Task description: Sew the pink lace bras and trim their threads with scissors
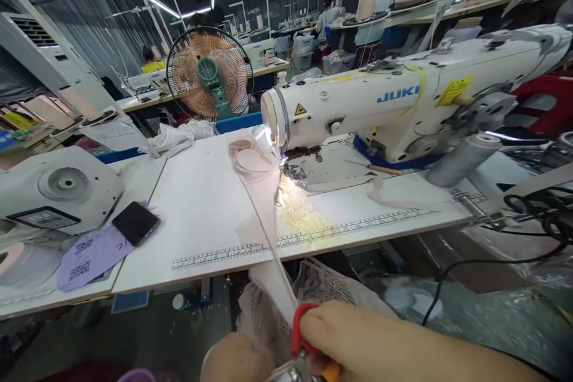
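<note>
At the bottom, my right hand (333, 328) is closed around a pair of scissors with a red handle loop (296, 334); metal and an orange part show below it. A rounded patch of skin at the bottom edge looks like my left hand (237, 359), its fingers hidden. Between the two lies white lace fabric (329, 280). One pale pink fabric piece (262, 185) runs from beside the needle of the white sewing machine (340, 104) over the table edge, narrowing to a strip near the scissors.
A ruler scale (358, 228) lines the front of the white table (197, 197). At left are a black phone (135, 224), a purple paper (92, 256) and another machine head (62, 188). Behind stands a fan (208, 74). A wooden-handled tool (385, 169) and grey thread cone (465, 158) lie right.
</note>
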{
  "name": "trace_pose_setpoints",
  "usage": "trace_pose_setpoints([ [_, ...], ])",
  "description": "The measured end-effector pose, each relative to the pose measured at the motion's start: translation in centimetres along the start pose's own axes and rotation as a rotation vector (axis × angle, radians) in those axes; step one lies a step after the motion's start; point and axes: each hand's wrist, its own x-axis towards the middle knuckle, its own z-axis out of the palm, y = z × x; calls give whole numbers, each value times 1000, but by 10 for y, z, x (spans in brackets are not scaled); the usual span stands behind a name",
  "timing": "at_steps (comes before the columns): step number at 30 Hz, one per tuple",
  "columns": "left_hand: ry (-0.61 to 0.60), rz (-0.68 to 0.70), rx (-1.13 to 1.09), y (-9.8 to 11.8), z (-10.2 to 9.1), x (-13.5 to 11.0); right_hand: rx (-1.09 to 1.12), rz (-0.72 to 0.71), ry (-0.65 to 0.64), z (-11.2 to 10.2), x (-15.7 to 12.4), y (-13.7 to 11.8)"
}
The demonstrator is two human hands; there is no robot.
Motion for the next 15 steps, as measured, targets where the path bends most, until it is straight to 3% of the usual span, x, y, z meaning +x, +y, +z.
trace_pose_setpoints([
  [4,-46,55,-144,-16,-22,-20,1,39,40,-11,-16,11],
  [8,-102,16,-276,-21,-45,-30,29,42,136,-20,-10,30],
  [11,-199,-18,-307,-24,-55,-20,-5,101,142,-24,5,45],
  [15,-286,-144,-125,-19,-58,2,-16,189,101,-25,17,52],
])
